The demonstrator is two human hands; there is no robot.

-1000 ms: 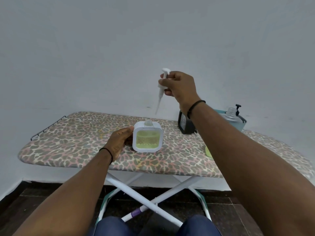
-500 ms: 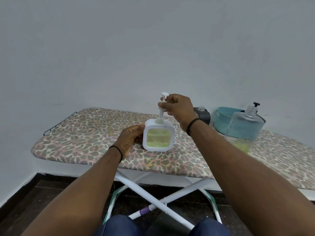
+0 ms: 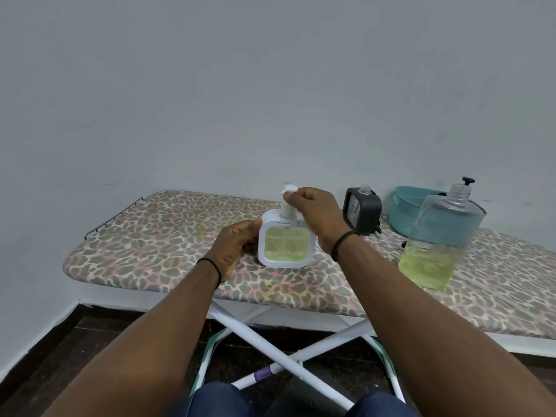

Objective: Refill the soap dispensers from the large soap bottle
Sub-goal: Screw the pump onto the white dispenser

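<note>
So the white square soap dispenser (image 3: 285, 242) is sitting upright near the front edge of the leopard-print ironing board (image 3: 156, 236), and it's showing green soap most of the way up its window. The left hand (image 3: 237, 246) is cupping its left side, fingers curled round the edge, pretty clearly to stop the body spinning or tipping. The right hand (image 3: 317, 210) is pinching the white pump head (image 3: 288, 198) at the top between thumb and fingertips, and the pump is sitting in the neck, so my guess is it's being screwed back on after a fill. Can't tell how far down the thread it is.

The large soap bottle (image 3: 442, 239) is standing to the right, cap off, only about a third full of yellow-green soap, parked within easy reach. Behind the wrist the black dispenser (image 3: 362, 210) is waiting with its neck open, so probably that one's next. A teal basket (image 3: 406, 209) is sitting at the back.
</note>
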